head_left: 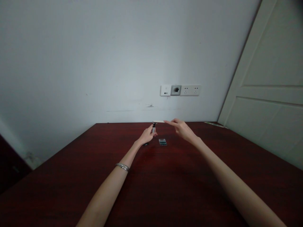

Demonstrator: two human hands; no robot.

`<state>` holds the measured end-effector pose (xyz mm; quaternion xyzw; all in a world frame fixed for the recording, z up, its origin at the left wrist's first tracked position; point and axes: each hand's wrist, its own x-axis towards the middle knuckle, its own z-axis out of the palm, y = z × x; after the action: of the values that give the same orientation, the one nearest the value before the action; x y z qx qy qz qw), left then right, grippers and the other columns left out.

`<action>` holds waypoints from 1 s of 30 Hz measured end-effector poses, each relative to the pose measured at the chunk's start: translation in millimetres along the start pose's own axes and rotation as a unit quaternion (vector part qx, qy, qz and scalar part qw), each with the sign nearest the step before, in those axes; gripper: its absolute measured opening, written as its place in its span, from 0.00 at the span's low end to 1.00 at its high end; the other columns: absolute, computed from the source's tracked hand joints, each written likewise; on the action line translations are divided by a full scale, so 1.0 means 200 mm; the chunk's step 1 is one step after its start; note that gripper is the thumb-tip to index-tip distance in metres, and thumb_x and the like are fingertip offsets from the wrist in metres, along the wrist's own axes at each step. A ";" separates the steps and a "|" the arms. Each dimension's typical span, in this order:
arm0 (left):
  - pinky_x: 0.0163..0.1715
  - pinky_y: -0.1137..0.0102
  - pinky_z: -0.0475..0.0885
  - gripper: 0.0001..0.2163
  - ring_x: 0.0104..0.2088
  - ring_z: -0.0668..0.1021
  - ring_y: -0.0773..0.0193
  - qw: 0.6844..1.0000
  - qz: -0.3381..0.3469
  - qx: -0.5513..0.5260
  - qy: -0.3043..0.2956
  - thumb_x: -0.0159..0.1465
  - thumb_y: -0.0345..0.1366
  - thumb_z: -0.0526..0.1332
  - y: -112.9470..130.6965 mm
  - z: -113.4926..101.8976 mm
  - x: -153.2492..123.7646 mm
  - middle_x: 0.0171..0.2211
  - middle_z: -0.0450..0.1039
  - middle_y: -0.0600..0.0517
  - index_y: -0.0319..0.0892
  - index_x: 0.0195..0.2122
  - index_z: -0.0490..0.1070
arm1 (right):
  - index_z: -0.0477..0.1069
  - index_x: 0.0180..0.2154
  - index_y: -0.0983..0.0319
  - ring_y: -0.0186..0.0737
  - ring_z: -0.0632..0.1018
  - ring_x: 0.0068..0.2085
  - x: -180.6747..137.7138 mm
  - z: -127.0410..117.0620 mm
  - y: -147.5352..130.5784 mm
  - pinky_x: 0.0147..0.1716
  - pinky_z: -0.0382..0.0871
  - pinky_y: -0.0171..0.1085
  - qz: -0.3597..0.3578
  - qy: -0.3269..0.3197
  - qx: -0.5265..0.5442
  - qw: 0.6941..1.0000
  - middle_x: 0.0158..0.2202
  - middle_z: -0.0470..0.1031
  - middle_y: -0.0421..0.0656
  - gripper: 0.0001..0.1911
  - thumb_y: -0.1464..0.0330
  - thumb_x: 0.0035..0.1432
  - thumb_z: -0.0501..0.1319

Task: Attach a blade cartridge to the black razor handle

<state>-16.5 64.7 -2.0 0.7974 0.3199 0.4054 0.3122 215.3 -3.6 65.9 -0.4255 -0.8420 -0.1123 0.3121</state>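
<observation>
A: What is carried by the dark red surface point(165, 183)?

B: A small teal packet point(162, 142) is seen lying flat between the hands.

A: Grip state?

B: The left hand point(147, 136) is closed on a small silver tool point(153, 127), held upright. A thin pale strip point(159, 121) is pinched by the right hand point(182, 130), level, just above the tool's tip.

Dark red bench point(165, 183) against a pale wall, left hand point(147, 136) gripping a small upright tool point(153, 128), right hand point(183, 130) pinching a thin pale strip point(159, 121) above it, small dark packet point(162, 142) lying between the hands, bracelet point(122, 166) on left wrist, wall sockets point(180, 90), door point(272, 94) at right.
</observation>
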 end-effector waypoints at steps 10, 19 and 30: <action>0.36 0.70 0.70 0.09 0.32 0.77 0.65 1.000 -0.004 0.007 -0.006 0.57 0.27 0.56 -0.01 0.00 0.00 0.30 0.73 0.52 0.40 0.40 0.62 | 0.61 0.57 0.54 0.35 0.71 0.35 0.00 -0.02 -0.02 0.42 0.66 0.36 -0.005 -0.040 0.031 0.999 0.39 0.69 0.46 0.32 0.82 0.53 0.47; 0.36 0.70 0.70 0.08 0.32 0.77 0.65 1.000 -0.005 0.000 0.002 0.56 0.27 0.56 -0.02 0.00 0.00 0.30 0.73 0.52 0.41 0.38 0.62 | 0.62 0.57 0.56 0.35 0.72 0.35 0.01 -0.02 -0.03 0.41 0.67 0.36 -0.008 -0.050 0.079 0.996 0.36 0.69 0.46 0.28 0.79 0.57 0.47; 0.34 0.70 0.70 0.09 0.31 0.77 0.65 1.000 0.000 0.005 -0.004 0.57 0.27 0.55 -0.03 -0.01 0.00 0.30 0.73 0.52 0.40 0.39 0.61 | 0.63 0.57 0.58 0.36 0.72 0.35 0.01 -0.04 -0.03 0.41 0.67 0.37 -0.005 -0.054 0.093 0.994 0.35 0.71 0.46 0.26 0.78 0.58 0.47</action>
<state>-18.9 68.4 -5.4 0.8004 0.3213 0.4007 0.3092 212.4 -9.5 74.2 -0.3957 -0.8665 -0.0123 0.3040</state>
